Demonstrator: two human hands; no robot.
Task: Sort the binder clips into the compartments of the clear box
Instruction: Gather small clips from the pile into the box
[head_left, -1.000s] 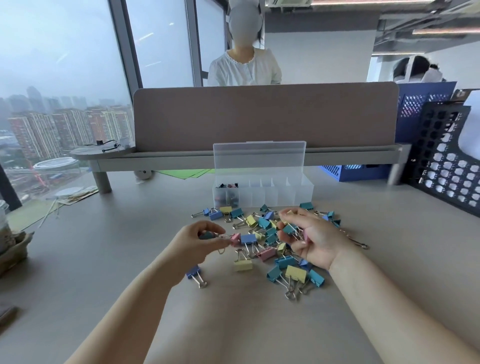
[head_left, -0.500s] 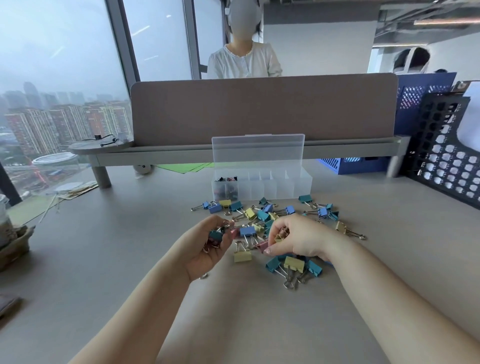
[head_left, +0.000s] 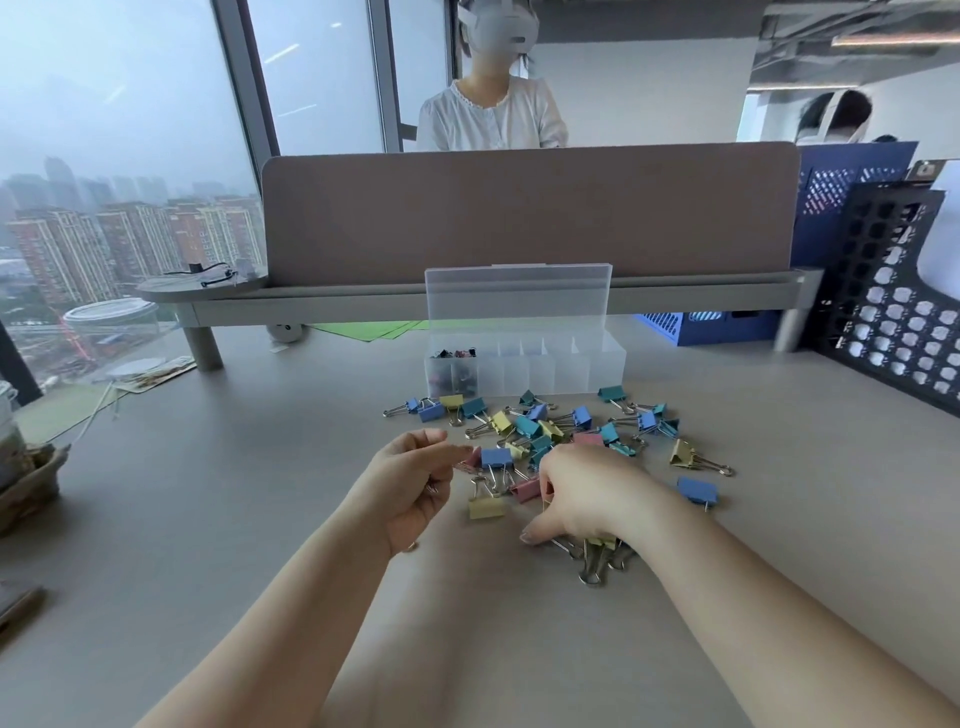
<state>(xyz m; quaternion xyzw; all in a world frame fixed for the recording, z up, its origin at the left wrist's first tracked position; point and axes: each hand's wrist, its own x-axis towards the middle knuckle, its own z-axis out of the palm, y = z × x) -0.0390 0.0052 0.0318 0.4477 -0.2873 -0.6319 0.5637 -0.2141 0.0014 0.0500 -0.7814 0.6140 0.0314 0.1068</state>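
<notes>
Early stage: only the clear box (head_left: 597, 364)'s leftmost compartment (head_left: 451, 371) is stocked, binder clips (head_left: 540, 431) mostly lie loose on the tabletop (head_left: 260, 493); left hand (head_left: 410, 488) clutches some, right hand (head_left: 592, 493)'s grasp among them is indeterminate.

Soft hazy daylight from the left window (head_left: 119, 156), faint shadows, wide-angle edge bending.

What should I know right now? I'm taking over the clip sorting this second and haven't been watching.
Left hand: curled round clips, mostly hidden.
Right hand: palm down on the pile; grip hidden.
Box: open behind the pile, lid up.
Done: only the leftmost compartment holds clips.
Left: the coloured pile on the desk, plus what the left hand holds.
</notes>
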